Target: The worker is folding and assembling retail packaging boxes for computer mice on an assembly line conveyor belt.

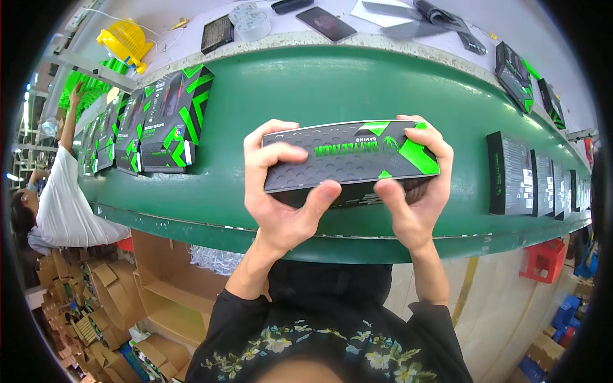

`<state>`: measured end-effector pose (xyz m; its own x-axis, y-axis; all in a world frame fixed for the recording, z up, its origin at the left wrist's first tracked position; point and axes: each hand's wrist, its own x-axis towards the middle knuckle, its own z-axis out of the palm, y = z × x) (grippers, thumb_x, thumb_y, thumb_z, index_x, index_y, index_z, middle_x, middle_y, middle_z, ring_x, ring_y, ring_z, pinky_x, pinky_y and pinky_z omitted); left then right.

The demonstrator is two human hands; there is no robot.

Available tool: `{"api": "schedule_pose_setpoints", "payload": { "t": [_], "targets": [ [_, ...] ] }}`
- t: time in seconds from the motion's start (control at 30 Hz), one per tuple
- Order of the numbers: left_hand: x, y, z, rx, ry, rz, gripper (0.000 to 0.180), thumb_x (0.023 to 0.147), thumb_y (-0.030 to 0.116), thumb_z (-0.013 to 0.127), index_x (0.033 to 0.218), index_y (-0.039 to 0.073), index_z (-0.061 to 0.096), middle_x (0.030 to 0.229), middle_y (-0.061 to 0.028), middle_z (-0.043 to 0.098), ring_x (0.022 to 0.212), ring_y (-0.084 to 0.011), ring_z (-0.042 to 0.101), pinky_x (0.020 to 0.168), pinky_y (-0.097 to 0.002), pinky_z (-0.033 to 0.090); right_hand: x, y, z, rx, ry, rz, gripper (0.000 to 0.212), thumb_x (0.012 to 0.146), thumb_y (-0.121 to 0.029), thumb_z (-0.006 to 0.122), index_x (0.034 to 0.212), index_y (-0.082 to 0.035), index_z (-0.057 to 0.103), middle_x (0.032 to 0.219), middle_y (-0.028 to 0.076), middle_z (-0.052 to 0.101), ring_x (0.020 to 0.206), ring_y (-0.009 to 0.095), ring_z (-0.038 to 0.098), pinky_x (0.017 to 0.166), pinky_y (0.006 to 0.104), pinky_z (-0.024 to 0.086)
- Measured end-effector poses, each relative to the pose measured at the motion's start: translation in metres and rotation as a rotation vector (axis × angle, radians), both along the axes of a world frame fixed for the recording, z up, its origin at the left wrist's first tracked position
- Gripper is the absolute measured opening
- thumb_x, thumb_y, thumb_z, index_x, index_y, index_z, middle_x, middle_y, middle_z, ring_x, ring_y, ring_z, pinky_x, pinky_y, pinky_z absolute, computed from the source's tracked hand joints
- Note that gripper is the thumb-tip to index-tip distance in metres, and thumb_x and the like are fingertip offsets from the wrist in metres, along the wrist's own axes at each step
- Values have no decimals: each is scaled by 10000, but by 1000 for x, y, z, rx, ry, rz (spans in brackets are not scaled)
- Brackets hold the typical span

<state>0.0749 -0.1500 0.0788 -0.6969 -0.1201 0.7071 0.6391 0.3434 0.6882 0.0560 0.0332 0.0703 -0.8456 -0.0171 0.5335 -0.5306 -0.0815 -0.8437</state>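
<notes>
Between my two hands I hold a black and green product box [357, 156] above the green work surface, one long narrow side facing up. My left hand [278, 185] wraps the box's left end, its thumb along the near lower edge and a finger over the dimpled side. Around the right end curls my right hand [424, 185], thumb at the near edge and fingers over the far corner. The box's underside is hidden.
Similar boxes [169, 118] stand in a row at left, and more [511, 175] stand at right on the green conveyor belt [300, 83]. Beyond lie a phone [325, 23] and tape rolls [249, 22]. A yellow fan [124, 43], another person [70, 198] and cartons [115, 287] are at left.
</notes>
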Motion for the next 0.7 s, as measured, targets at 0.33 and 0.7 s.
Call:
{"api": "schedule_pose_setpoints", "payload": {
  "t": [0.33, 0.7],
  "targets": [
    [-36, -32, 5, 42, -325, -293, 513, 1042, 315, 324, 1432, -9, 403, 1261, -163, 562, 1133, -232, 535, 995, -359, 391, -43, 30, 31, 136, -238, 89, 376, 989, -185, 508, 1325, -18, 524, 1115, 44, 551, 1004, 119, 492, 917, 247, 380],
    [-67, -66, -56, -293, -312, 39, 231, 881, 64, 626, 1111, 38, 644, 947, -103, 661, 870, -230, 655, 798, -333, 507, -210, 81, -13, 1077, -40, -138, 428, 935, -224, 573, 1328, -58, 529, 1253, 216, 589, 1193, 322, 561, 956, 417, 465]
  ]
}}
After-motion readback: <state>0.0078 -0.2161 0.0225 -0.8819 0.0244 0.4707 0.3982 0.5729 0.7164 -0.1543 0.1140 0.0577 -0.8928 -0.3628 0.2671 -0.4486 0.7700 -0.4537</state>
